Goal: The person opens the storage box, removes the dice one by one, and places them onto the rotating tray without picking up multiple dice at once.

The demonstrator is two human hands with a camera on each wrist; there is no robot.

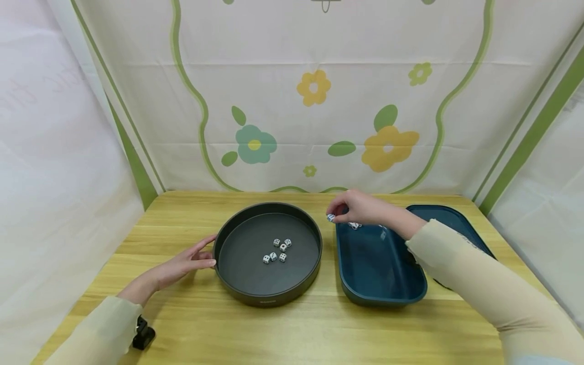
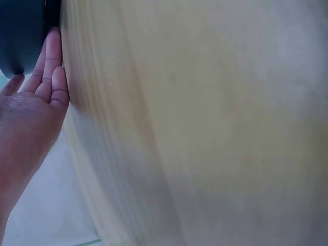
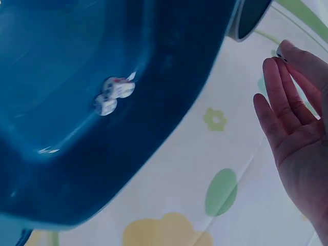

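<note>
Right hand (image 1: 360,207) pinches a small white die (image 1: 330,217) above the blue rectangular plastic tub (image 1: 388,296); left hand (image 1: 189,261), fingers straight, touches the round dark metal tray (image 1: 269,299).

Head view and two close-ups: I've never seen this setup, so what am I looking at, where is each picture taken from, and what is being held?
No machine here: a person works with bare hands. The wide picture comes from a head-worn camera; the two close-ups come from cameras on each wrist. On the wooden table sit a round dark tray with five dice and a blue bin with a few more dice. The left hand rests with straight fingers against the tray's rim. The right hand pinches one die at its fingertips, between tray and bin. The wrist pictures are blurred.
</note>
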